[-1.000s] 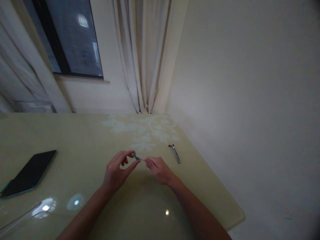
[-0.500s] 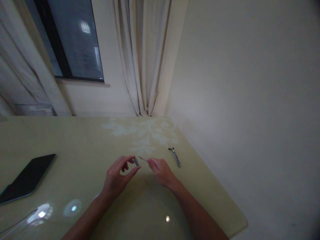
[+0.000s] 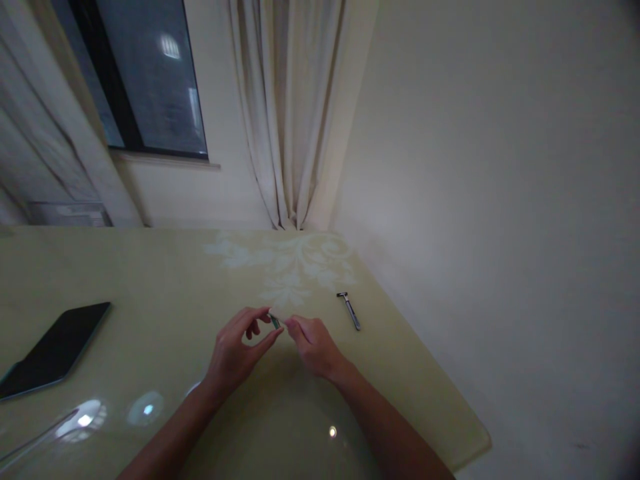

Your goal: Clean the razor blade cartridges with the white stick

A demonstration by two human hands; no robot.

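The left hand (image 3: 234,345) pinched a small green piece (image 3: 275,323) at two o'clock from its palm, index fingertip at the upper end, thumb at the lower. The right hand (image 3: 316,345) gripped a thin, pale stick (image 3: 278,317) that pointed toward ten o'clock, its tip up against or just over the piece; contact could not be told. A razor (image 3: 352,313) lay at two o'clock from the right hand on the table (image 3: 415,393).
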